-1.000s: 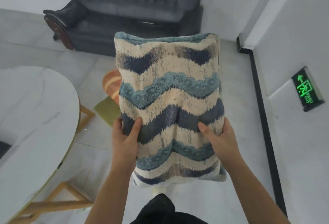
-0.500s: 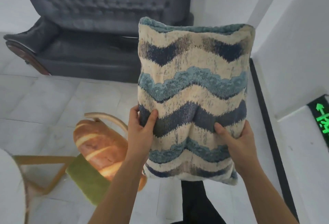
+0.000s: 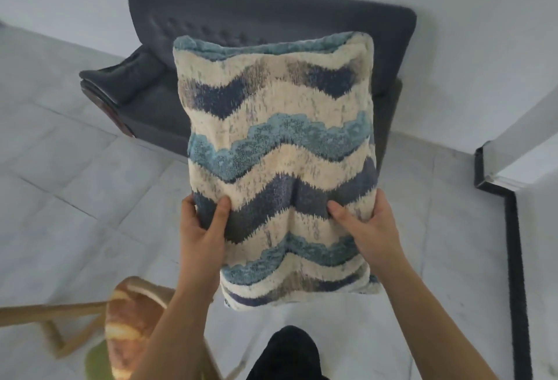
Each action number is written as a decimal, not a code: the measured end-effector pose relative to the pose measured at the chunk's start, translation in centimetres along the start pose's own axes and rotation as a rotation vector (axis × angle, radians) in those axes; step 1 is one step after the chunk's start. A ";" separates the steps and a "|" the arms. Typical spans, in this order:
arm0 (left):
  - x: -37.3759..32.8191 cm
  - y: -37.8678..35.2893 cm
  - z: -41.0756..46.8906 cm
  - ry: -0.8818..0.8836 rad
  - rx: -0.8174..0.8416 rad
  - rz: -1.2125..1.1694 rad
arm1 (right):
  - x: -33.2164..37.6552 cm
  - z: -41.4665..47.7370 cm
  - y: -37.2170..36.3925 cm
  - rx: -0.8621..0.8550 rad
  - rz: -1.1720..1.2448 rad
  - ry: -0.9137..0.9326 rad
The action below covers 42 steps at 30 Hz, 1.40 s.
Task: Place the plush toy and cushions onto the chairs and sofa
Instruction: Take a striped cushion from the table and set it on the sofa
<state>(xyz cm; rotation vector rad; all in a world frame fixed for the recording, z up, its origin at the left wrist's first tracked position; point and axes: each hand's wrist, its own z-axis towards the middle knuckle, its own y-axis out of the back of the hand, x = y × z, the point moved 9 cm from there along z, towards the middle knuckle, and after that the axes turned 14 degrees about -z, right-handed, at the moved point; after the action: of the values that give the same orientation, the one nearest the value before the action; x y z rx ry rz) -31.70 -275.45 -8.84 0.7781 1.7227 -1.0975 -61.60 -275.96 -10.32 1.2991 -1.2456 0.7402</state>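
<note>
From left: bread-shaped plush toy (image 3: 129, 328) on a wooden chair (image 3: 57, 319); left hand (image 3: 202, 228) and right hand (image 3: 371, 228) each pinching the upright chevron cushion (image 3: 277, 162) by its lower sides, dark sofa (image 3: 241, 77) directly beyond.

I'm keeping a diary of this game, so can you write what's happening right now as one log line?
left hand: grips cushion | right hand: grips cushion | cushion: held upright, not placed | sofa: ahead | bread plush: on chair

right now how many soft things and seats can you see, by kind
cushions: 1, the wavy blue cushion held in both hands
plush toys: 1, the bread-shaped plush
sofas: 1, the dark sofa
chairs: 1, the wooden chair
total: 4
</note>
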 end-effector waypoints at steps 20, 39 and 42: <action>-0.8 -16.6 44.9 0.025 0.057 0.078 | 7.0 43.0 -12.3 -0.060 0.046 -0.025; 2.7 -32.8 80.7 -0.823 0.504 1.302 | 8.4 76.5 -29.4 -0.075 -0.504 0.063; 7.7 -35.3 83.6 -1.030 0.894 1.522 | 7.9 79.3 -33.2 -0.025 -0.714 0.234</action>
<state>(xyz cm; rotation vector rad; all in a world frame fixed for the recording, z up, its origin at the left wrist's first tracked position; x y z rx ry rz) -34.43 -365.87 -19.24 1.3098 -0.4441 -0.7506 -48.27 -359.86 -25.85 1.4587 -0.5333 0.3408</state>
